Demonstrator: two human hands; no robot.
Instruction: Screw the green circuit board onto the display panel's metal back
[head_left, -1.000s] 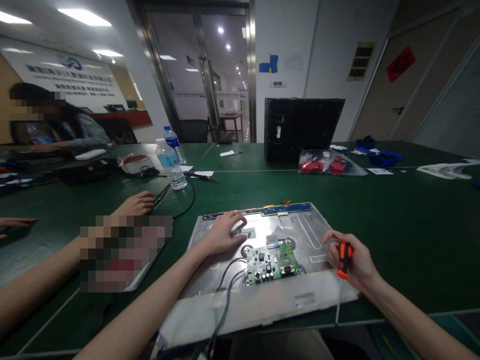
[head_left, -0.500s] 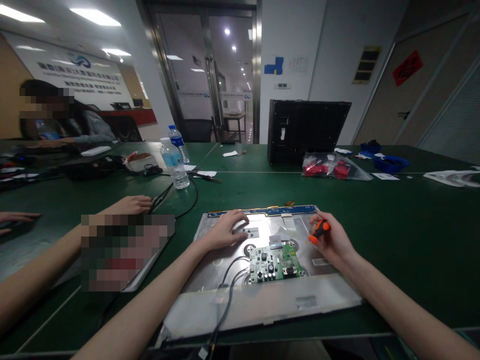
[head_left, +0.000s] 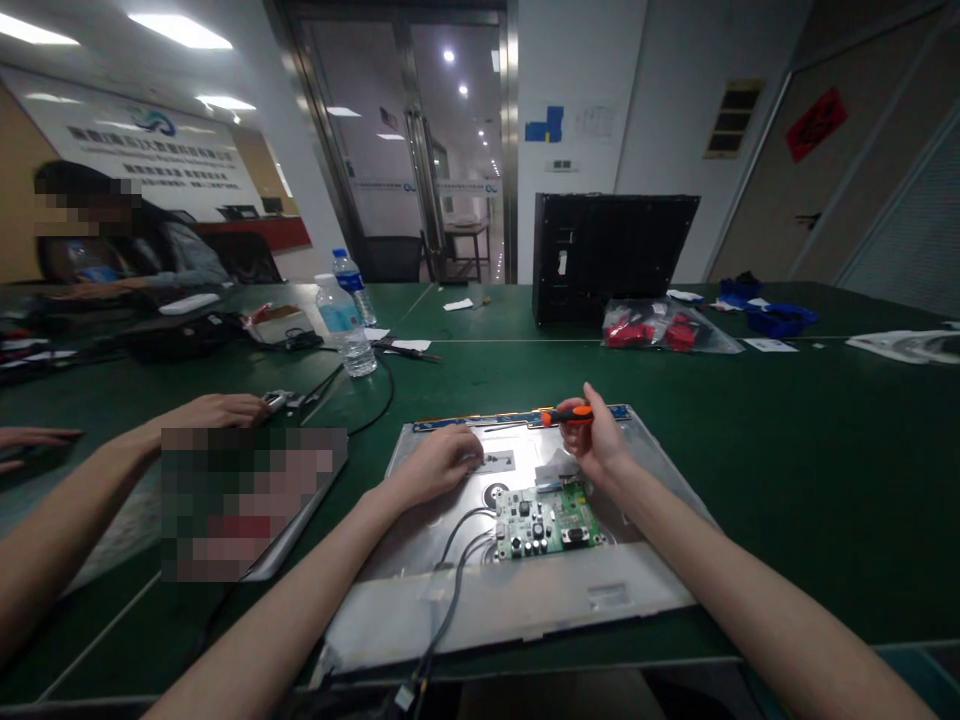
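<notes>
A silver metal display panel (head_left: pixel 645 470) lies back-up on the green table, with a green circuit board (head_left: pixel 546 521) screwed near its middle and grey cables (head_left: pixel 450 560) running off its front edge. My left hand (head_left: pixel 435 465) rests curled on the panel's upper left part, fingers bent around a small spot I cannot make out. My right hand (head_left: pixel 596 445) grips an orange-and-black screwdriver (head_left: pixel 566 414), held level and pointing left above the panel's far edge.
A co-worker's arm (head_left: pixel 112 470) and hand (head_left: pixel 217 410) reach over the table at left beside another panel. Two water bottles (head_left: pixel 345 325), a black monitor shell (head_left: pixel 611 255), a bag of red parts (head_left: pixel 660 328) and blue trays (head_left: pixel 776 318) stand farther back.
My right hand has carried the screwdriver from the panel's right side up and left to above its far edge. My left hand has curled slightly. The co-worker's hand has drawn leftward.
</notes>
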